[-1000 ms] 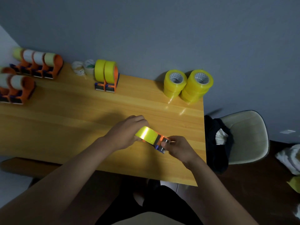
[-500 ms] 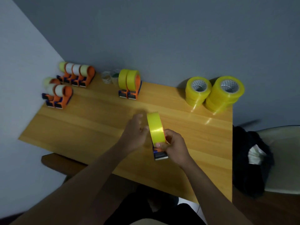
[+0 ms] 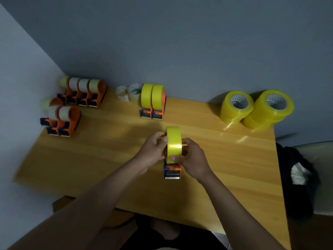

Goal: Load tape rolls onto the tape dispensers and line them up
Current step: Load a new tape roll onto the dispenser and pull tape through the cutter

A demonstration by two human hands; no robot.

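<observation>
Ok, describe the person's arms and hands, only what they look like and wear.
Both forearms are bare as far as the picture's lower edge: no sleeves or cuffs show. The left hand and the right hand wear no gloves. No watch, bracelet or ring can be made out, though the light is dim and the picture a little blurred. No marks or writing show on them.

no legible text or labels anywhere

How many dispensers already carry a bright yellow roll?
3: two side by side at the table's back edge, one held between the left hand and right hand.
</observation>
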